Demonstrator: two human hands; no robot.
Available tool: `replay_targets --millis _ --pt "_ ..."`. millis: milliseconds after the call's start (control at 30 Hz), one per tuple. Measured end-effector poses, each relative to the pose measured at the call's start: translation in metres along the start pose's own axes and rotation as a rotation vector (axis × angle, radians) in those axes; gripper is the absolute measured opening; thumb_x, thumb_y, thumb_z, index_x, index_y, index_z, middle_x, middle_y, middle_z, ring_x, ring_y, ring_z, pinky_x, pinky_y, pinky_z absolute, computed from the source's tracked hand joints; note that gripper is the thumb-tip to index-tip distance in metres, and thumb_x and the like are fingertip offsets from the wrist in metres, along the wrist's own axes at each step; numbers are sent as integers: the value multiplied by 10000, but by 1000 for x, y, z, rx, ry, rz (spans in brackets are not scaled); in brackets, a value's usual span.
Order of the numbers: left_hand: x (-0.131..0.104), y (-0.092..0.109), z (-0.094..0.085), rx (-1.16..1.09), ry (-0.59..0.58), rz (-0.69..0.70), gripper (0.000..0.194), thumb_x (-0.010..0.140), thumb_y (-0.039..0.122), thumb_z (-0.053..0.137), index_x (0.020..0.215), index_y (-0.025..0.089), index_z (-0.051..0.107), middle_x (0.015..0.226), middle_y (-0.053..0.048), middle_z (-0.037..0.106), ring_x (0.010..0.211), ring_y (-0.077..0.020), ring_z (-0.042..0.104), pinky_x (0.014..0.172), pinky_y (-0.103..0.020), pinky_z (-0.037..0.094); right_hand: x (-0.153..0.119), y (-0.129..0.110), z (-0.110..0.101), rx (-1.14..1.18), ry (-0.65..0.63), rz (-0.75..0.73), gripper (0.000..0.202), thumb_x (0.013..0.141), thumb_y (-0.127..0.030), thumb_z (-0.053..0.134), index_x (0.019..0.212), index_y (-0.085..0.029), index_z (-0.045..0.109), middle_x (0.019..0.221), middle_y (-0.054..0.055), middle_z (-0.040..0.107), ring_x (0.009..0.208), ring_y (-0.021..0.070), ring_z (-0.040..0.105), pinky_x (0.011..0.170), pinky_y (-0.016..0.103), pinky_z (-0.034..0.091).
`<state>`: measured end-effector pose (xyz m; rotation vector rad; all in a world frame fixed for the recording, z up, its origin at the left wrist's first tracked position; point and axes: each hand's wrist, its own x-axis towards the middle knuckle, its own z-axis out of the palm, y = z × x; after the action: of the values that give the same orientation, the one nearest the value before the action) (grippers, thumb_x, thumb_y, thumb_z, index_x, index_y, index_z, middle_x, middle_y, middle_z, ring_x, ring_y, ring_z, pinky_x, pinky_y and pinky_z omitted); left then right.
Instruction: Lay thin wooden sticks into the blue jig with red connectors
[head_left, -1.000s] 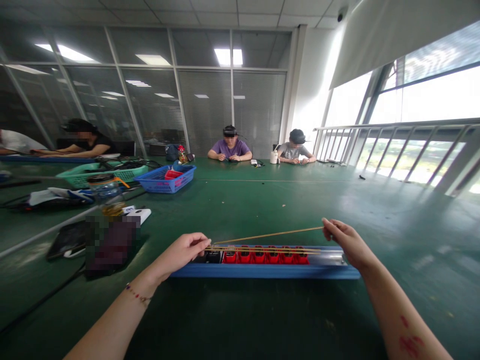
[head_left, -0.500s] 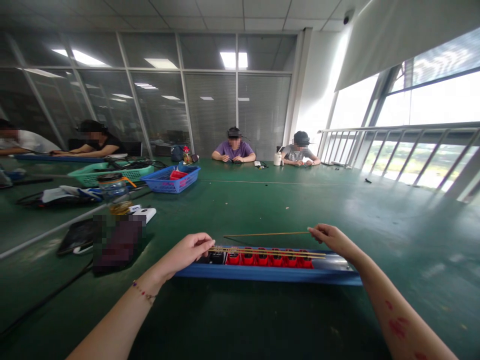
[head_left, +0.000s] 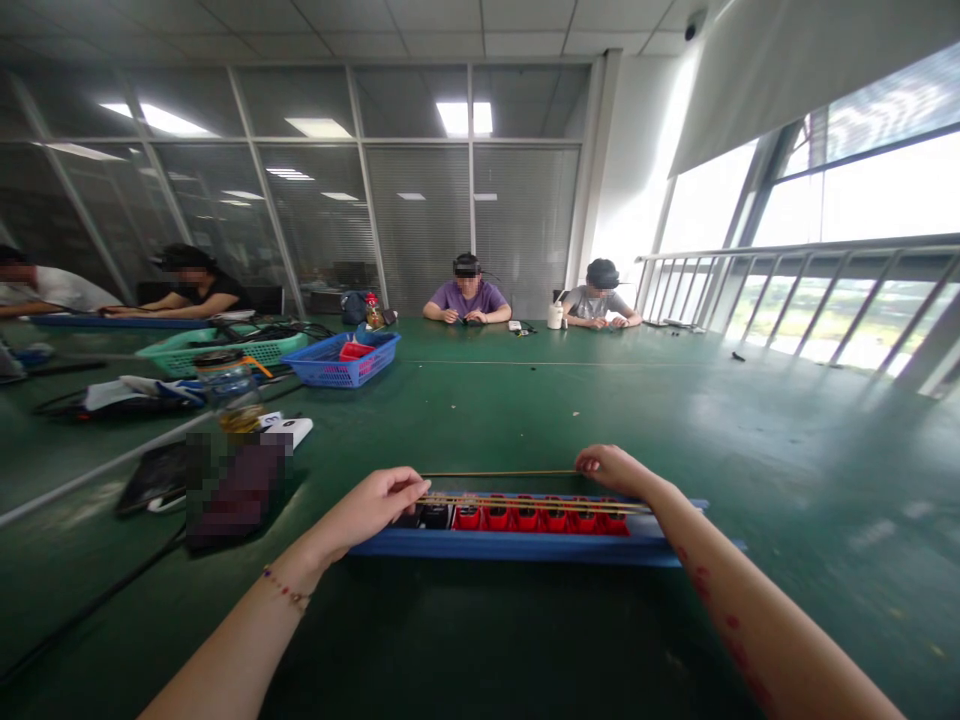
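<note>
A long blue trough (head_left: 525,547) lies across the table before me, with a row of red square holders (head_left: 496,518) and black pieces (head_left: 435,516) toward its left end. My left hand (head_left: 391,498) is closed at the trough's left part, thumb and fingers pinching the ends of several thin yellowish sticks (head_left: 540,505). Those sticks stretch rightward above the red holders. Just beyond the trough, my right hand (head_left: 613,468) pinches the right end of a single thin stick (head_left: 502,473). That stick's left end reaches close behind my left hand.
On the left are a blue basket (head_left: 345,362) with a red item, a green basket (head_left: 176,352) with black cables, a jar (head_left: 229,385) and a dark pouch (head_left: 236,485). Several people sit around the table, two of them across from me (head_left: 466,300). A railing (head_left: 795,290) runs along the right.
My right hand has moved left with the single stick, whose left end has come nearer my left hand. My left hand has stayed in place on the other sticks.
</note>
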<state>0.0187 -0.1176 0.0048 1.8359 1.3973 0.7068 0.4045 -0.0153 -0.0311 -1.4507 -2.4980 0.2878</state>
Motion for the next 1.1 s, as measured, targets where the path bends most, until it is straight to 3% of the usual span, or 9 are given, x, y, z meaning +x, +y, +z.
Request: replay_targets --millis 233,433,600,767,933,1000,1100 --pt "-4 3 -13 189 -19 47 400 774 528 417 739 176 604 621 28 540 596 -136 494 528 -200 353 -3 0 6 24 30 24 225 677 -158 489 806 -180 672 782 41 670 712 149 598 671 220 450" --pt "-7 9 -19 240 -8 106 326 764 480 469 747 208 649 787 1 640 772 -177 569 680 -224 408 -1 2 8 31 18 30 205 677 -157 506 799 -181 669 765 38 665 697 150 595 656 223 450" --pt "-6 13 -20 151 132 200 281 732 447 530 716 207 674 793 -19 643 772 -183 572 703 -242 411 -2 3 8 42 11 28 188 687 -180 510 790 -174 667 756 44 662 685 149 592 642 222 449" --pt "1 18 -24 -129 388 167 271 740 432 547 718 177 636 626 2 596 591 -122 516 569 -212 380 -3 4 8 46 11 32 181 690 -193 510 789 -172 661 752 46 661 684 150 590 633 220 446" --pt "28 17 -41 -460 611 161 288 712 461 569 792 186 588 688 -4 631 572 -94 529 477 -168 335 -3 4 8 51 7 32 183 695 -196 504 797 -176 655 753 41 656 682 148 586 622 218 441" --pt "42 13 -46 -500 692 138 314 692 494 566 786 194 567 703 1 640 571 -92 544 459 -161 326 -4 4 8 54 15 32 190 692 -194 510 823 -171 645 751 40 651 679 149 582 620 220 438" --pt "61 2 -47 -458 702 91 353 687 531 537 796 196 548 725 -5 650 580 -97 556 454 -164 323 -5 4 8 59 39 36 251 688 -198 528 923 -164 609 737 32 639 670 149 574 619 226 431"
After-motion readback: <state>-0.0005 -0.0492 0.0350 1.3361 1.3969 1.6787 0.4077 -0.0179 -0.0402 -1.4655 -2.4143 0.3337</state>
